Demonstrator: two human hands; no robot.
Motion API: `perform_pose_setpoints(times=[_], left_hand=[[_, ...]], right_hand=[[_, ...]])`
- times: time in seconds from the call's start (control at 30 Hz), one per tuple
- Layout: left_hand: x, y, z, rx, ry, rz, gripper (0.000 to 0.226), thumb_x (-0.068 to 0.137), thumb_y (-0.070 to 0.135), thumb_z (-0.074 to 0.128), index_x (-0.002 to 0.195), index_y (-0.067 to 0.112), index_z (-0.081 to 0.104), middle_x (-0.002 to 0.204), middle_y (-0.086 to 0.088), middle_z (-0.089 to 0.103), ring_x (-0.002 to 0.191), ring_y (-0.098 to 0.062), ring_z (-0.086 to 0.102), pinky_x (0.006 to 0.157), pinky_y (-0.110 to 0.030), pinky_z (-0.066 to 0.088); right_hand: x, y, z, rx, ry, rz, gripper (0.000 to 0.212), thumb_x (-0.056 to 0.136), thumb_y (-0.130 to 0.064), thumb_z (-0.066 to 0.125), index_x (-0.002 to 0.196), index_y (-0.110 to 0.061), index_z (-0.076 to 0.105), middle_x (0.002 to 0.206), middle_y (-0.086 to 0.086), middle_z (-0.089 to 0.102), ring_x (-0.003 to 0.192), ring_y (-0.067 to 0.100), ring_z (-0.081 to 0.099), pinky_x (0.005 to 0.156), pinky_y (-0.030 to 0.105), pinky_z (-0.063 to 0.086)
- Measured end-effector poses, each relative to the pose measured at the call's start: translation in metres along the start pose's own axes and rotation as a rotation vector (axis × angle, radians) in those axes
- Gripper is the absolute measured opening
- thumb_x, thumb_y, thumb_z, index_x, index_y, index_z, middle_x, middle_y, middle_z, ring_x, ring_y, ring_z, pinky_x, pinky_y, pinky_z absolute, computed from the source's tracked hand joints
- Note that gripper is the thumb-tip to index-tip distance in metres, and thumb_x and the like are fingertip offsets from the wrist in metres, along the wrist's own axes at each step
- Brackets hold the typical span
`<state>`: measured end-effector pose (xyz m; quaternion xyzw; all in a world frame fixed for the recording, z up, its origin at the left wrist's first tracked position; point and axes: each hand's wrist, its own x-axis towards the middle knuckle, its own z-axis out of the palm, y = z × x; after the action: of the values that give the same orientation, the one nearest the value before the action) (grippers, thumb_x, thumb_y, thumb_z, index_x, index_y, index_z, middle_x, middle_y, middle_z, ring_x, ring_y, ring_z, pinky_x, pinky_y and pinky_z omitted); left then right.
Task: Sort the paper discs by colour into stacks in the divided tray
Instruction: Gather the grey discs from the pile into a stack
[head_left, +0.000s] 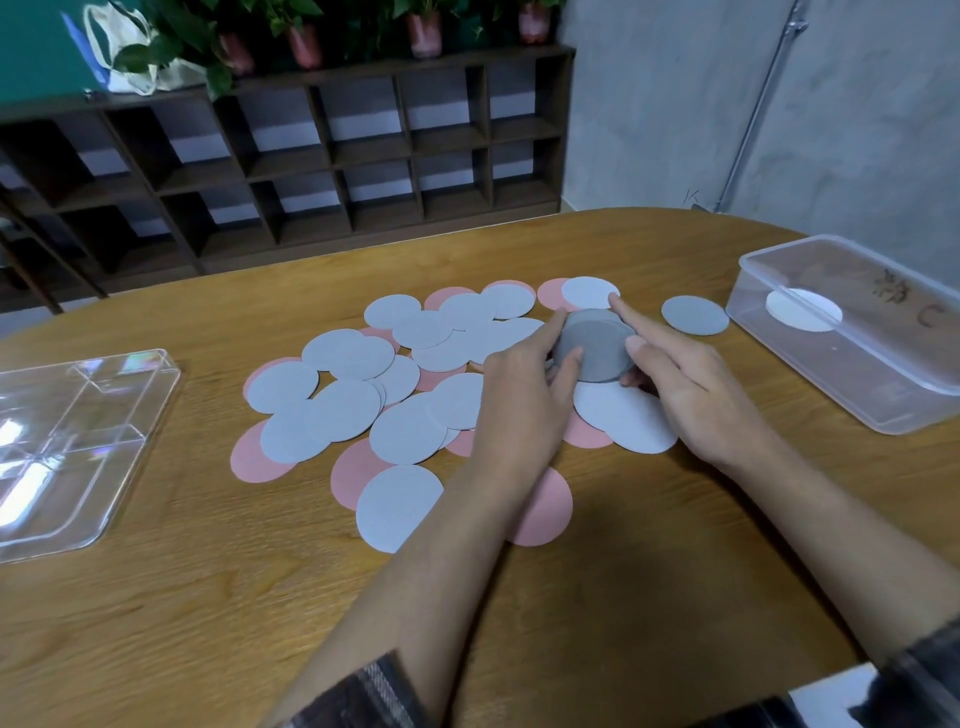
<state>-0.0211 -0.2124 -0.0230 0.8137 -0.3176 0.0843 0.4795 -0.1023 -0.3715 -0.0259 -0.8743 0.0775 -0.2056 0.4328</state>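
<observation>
**Step in hand: squaring the grey stack (597, 345)**

My left hand (524, 384) and right hand (675, 374) both grip the stack by its rim. The fingers curl round opposite sides and the index fingers reach along the far edge. The stack sits just above the loose discs at the right end of the pile.

Procedure, as I judge it:
1. Press the rim evenly from both sides so the edges line up, since paper discs slip sideways easily.
2. Hold the stack level, because a tilt would let the top discs slide off.
3. Collect the 1 loose grey disc (695, 315), which lies alone on the table (208, 597) between the pile and the clear box (810, 374).
4. Carry the stack to the divided tray (78, 441), which stands well apart at the left edge of the table. No stack stands in it yet.

**Surroundings**

Pale discs (348, 410) and pink discs (545, 512) overlap across the middle of the table. The clear box holds 1 white disc (804, 310). A dark shelf unit (311, 171) with plants (301, 31) on top stands beyond the table.

**Obstructions**

The route to the tray crosses the whole pile. My left forearm lies over several discs, and a dragged arm or sleeve could scatter them. Lift clear before moving left.
</observation>
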Motion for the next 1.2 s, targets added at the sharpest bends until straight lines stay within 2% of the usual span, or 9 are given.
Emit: perform_pose_setpoints(times=[0.1, 0.17, 0.3, 0.4, 0.67, 0.77, 0.9, 1.0, 1.2], left_hand=[[0.000, 0.001, 0.006, 0.097, -0.037, 0.051, 0.036, 0.105, 0.019, 0.054, 0.141, 0.014, 0.057, 0.110, -0.006, 0.074, 0.097, -0.024, 0.068, 0.081, -0.034, 0.053], [0.001, 0.001, 0.010, 0.143, -0.040, 0.053, 0.038, 0.107, 0.019, 0.049, 0.145, 0.011, 0.051, 0.114, -0.008, 0.071, 0.100, -0.026, 0.066, 0.079, -0.034, 0.050], [0.001, -0.001, 0.011, 0.168, -0.029, 0.082, 0.038, 0.108, 0.018, 0.049, 0.145, 0.012, 0.053, 0.117, -0.007, 0.072, 0.104, -0.023, 0.065, 0.084, -0.029, 0.048], [0.001, -0.003, 0.008, 0.093, 0.000, 0.096, 0.037, 0.104, 0.018, 0.057, 0.141, 0.013, 0.061, 0.125, -0.004, 0.072, 0.111, -0.018, 0.066, 0.098, -0.033, 0.054], [-0.006, 0.001, 0.001, -0.031, -0.031, 0.171, 0.040, 0.098, 0.027, 0.068, 0.137, 0.018, 0.065, 0.130, 0.004, 0.071, 0.117, -0.011, 0.065, 0.099, -0.036, 0.056], [-0.008, -0.001, 0.000, 0.033, -0.100, 0.168, 0.040, 0.098, 0.032, 0.068, 0.137, 0.021, 0.065, 0.133, 0.005, 0.069, 0.114, -0.014, 0.065, 0.102, -0.037, 0.053], [-0.007, -0.007, 0.003, 0.078, -0.127, 0.190, 0.027, 0.099, 0.024, 0.065, 0.125, 0.017, 0.070, 0.128, 0.004, 0.068, 0.115, -0.014, 0.062, 0.099, -0.034, 0.052], [-0.005, -0.008, 0.005, 0.177, -0.163, 0.213, 0.026, 0.099, 0.021, 0.063, 0.123, 0.016, 0.072, 0.131, 0.003, 0.063, 0.126, -0.015, 0.055, 0.102, -0.021, 0.041], [0.016, -0.004, 0.012, 0.240, -0.238, 0.271, 0.023, 0.098, 0.023, 0.062, 0.118, 0.019, 0.072, 0.124, 0.005, 0.066, 0.119, -0.015, 0.058, 0.098, -0.030, 0.046]], right_hand=[[0.001, -0.002, 0.004, -0.157, -0.038, -0.043, 0.054, 0.110, -0.037, 0.037, 0.162, -0.029, 0.024, 0.132, -0.017, 0.053, 0.116, -0.002, 0.048, 0.093, 0.006, 0.034], [0.002, -0.001, 0.006, -0.221, -0.044, -0.062, 0.058, 0.109, -0.036, 0.039, 0.163, -0.025, 0.020, 0.131, -0.013, 0.052, 0.120, 0.002, 0.046, 0.095, 0.014, 0.033], [0.001, 0.001, 0.004, -0.289, 0.020, -0.110, 0.050, 0.107, -0.028, 0.047, 0.156, -0.021, 0.039, 0.125, -0.006, 0.060, 0.109, 0.009, 0.052, 0.090, 0.024, 0.036], [-0.003, 0.001, 0.001, -0.257, 0.013, -0.087, 0.035, 0.105, -0.031, 0.050, 0.140, -0.027, 0.050, 0.111, -0.004, 0.066, 0.094, 0.012, 0.060, 0.078, 0.025, 0.043], [-0.019, -0.007, -0.026, -0.260, 0.027, -0.073, 0.028, 0.106, -0.030, 0.050, 0.134, -0.028, 0.048, 0.102, -0.024, 0.055, 0.089, -0.010, 0.054, 0.069, 0.006, 0.038], [-0.035, 0.002, -0.046, -0.299, 0.055, -0.021, 0.030, 0.106, -0.031, 0.050, 0.135, -0.026, 0.048, 0.100, -0.020, 0.055, 0.088, -0.015, 0.050, 0.069, 0.003, 0.035], [-0.056, 0.020, -0.075, -0.304, 0.106, 0.041, 0.035, 0.104, -0.037, 0.049, 0.138, -0.030, 0.048, 0.109, -0.011, 0.064, 0.092, -0.005, 0.056, 0.077, 0.021, 0.040], [-0.067, 0.032, -0.085, -0.280, 0.141, 0.052, 0.030, 0.104, -0.034, 0.050, 0.134, -0.031, 0.050, 0.109, -0.011, 0.065, 0.092, -0.005, 0.056, 0.074, 0.013, 0.038], [-0.065, 0.039, -0.081, -0.253, 0.194, 0.077, 0.029, 0.104, -0.030, 0.052, 0.133, -0.026, 0.051, 0.095, -0.006, 0.063, 0.083, -0.001, 0.056, 0.067, 0.012, 0.036]])
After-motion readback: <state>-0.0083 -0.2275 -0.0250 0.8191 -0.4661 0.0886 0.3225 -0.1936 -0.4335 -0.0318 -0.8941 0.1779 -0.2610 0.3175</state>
